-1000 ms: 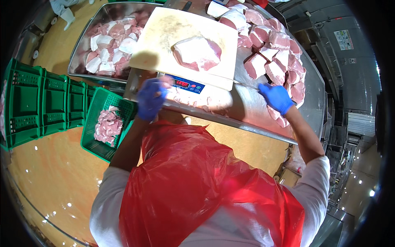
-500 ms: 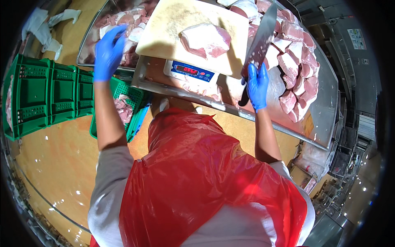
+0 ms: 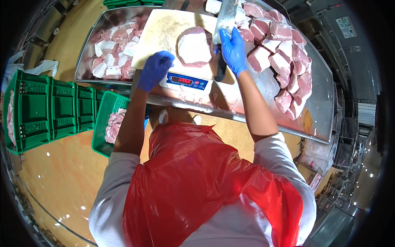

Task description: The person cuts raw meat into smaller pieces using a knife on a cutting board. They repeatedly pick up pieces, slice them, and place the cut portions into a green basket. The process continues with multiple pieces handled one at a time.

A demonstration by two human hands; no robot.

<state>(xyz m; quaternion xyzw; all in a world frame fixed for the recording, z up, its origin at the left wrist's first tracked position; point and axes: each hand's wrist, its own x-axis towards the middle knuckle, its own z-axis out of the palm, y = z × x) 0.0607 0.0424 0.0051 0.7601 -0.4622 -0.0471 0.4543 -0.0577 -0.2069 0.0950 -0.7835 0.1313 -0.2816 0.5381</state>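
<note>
A thick slab of pork [image 3: 194, 48] with a white fat face lies on the cream cutting board [image 3: 158, 31]. My right hand [image 3: 233, 51], in a blue glove, is closed around a broad knife [image 3: 227, 18] beside the slab's right side. The blade points away from me, and the black handle shows below my fingers. My left hand [image 3: 155, 71], also gloved in blue, hovers by the board's near left edge, its fingers curled in and apparently empty. Beneath the board, the digital scale [image 3: 186, 82] shows its blue panel with a lit red display.
A steel tray [image 3: 85, 55] of cut pork pieces stands left of the board. Many pork chunks [image 3: 282, 64] pile up on the steel table [image 3: 323, 99] at right. Green crates [image 3: 33, 105] line the left, and a green basket [image 3: 99, 133] of trimmings sits near my left forearm.
My left hand has come from above the tray to the board's near edge, its fingers curling. My right hand has carried the knife left, toward the slab. The slab looks turned on the board.
</note>
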